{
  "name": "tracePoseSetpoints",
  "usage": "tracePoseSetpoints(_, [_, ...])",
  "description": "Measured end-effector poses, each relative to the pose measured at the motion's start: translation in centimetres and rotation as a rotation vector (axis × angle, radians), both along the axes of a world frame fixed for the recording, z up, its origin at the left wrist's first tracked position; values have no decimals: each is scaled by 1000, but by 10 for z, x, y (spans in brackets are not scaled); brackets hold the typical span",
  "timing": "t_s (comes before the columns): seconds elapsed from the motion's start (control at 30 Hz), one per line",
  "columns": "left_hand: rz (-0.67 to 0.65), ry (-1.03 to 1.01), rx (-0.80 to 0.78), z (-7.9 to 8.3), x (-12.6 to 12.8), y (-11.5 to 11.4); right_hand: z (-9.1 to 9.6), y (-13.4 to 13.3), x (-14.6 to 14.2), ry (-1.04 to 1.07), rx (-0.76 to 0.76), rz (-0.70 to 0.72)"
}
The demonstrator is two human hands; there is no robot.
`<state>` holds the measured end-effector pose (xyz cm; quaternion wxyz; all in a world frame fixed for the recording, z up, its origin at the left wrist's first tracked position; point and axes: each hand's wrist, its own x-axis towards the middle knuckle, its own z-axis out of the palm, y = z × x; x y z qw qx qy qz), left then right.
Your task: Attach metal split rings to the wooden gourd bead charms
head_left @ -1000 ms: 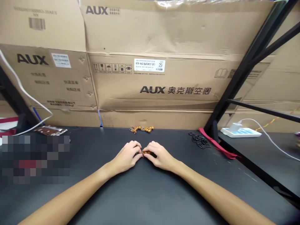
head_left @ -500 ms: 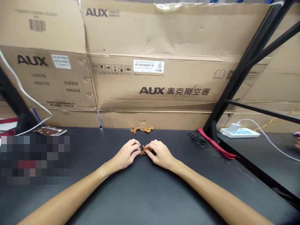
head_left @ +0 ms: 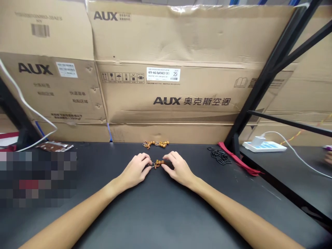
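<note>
Between my hands a beaded keychain (head_left: 157,164), with brown and amber beads and a metal ring, lies on the black table (head_left: 155,214). My left hand (head_left: 137,168) is closed, thumb and fingers pinching the ring at the keychain's left end. At the right end, beside the beads, my right hand (head_left: 179,169) has its thumb and fingers apart with dark space between them. Its fingertips are very near or just touching the last bead. Farther back, a beaded keychain (head_left: 148,144) and another one (head_left: 162,144) lie side by side near the cardboard.
Large cardboard boxes (head_left: 166,117) form a wall behind the table. Several black loops (head_left: 219,155) and a red strap (head_left: 241,162) lie at the right, near a black metal frame (head_left: 234,138). A white power strip (head_left: 264,147) sits beyond it. A plastic packet (head_left: 55,146) lies back left.
My left hand has drawn slightly left and now holds the ring, which shows. My right fingers have loosened from the beads. The keychain lies more stretched out.
</note>
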<state>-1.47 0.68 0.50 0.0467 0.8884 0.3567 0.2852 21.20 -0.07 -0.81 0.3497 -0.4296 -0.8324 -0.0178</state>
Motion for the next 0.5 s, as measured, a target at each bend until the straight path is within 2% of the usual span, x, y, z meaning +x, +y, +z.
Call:
tracePoseSetpoints(0.17, [-29, 148, 13, 0, 2, -6, 0, -4, -3, -149, -110, 107])
tracePoseSetpoints(0.27, [33, 156, -17, -3, -1, 1, 0, -2, -2, -188, -170, 74])
tracePoseSetpoints(0.4, [103, 218, -107, -11, -13, 17, -3, 5, 4, -246, -350, 25])
tracePoseSetpoints(0.5, [113, 208, -96, -15, -18, 22, -6, 7, 7, -241, -379, 34])
